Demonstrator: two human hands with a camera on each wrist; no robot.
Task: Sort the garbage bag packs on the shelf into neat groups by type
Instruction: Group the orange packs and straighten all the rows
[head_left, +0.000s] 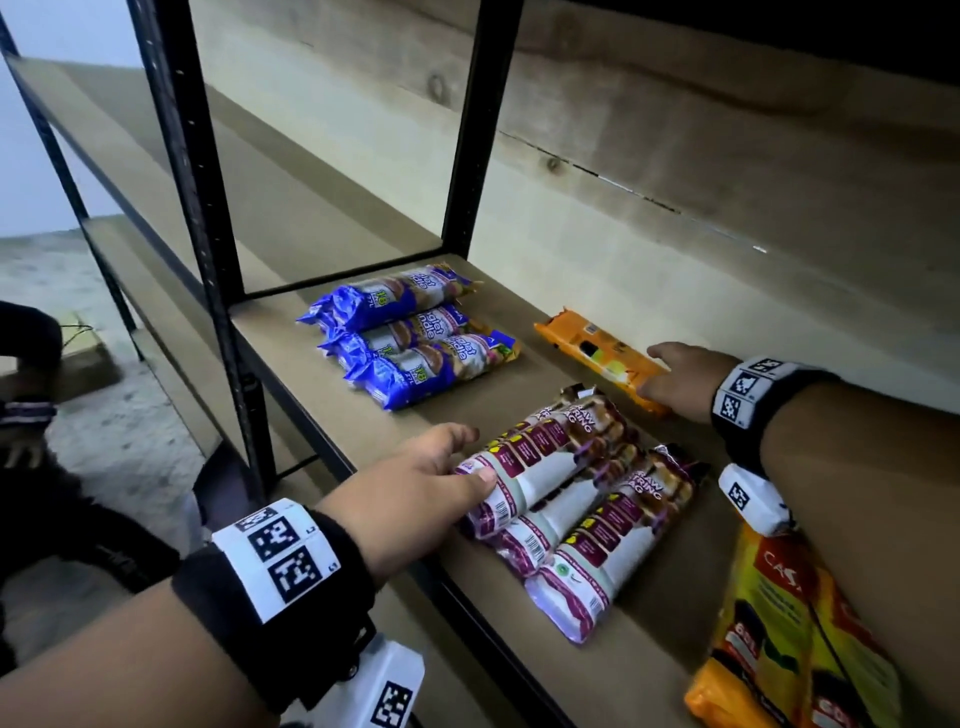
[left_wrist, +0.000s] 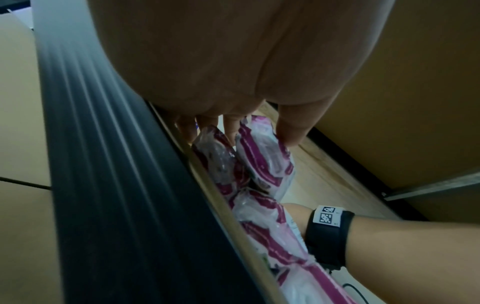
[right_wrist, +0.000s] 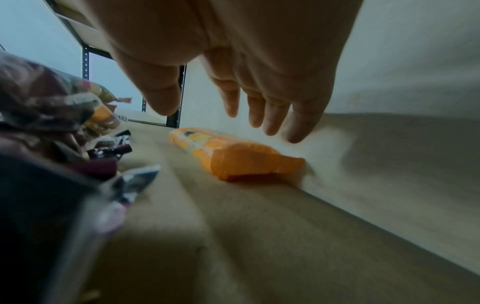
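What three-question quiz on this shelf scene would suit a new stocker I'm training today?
1. How many blue packs lie grouped on the shelf?
2. True or false: the right hand has lifted the orange pack clear of the shelf.
3. The left hand touches which group? A blue, B purple, C orange.

Key: 1. Three. 2. False; it lies on the shelf, the hand open over its near end. 3. B, the purple packs.
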